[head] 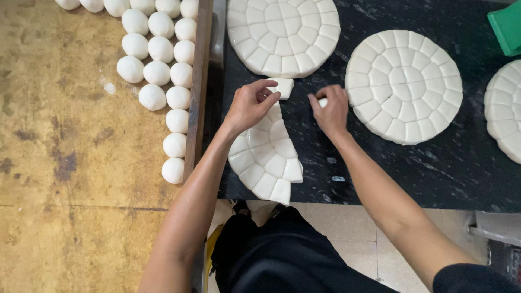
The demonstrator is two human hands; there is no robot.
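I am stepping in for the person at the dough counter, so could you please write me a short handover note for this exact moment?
Left hand: pinching a small dough piece in a closed grip, just off the partly used dough disc.
Right hand: closed on another small dough bit.
Things: dough balls sit in rows on the wooden board to the left. Scored whole discs lie on the black counter.
Done: about half of the near disc is gone; many balls are lined up.
Left: the other half and the whole discs.

Bright even light, soft shadows, sharp
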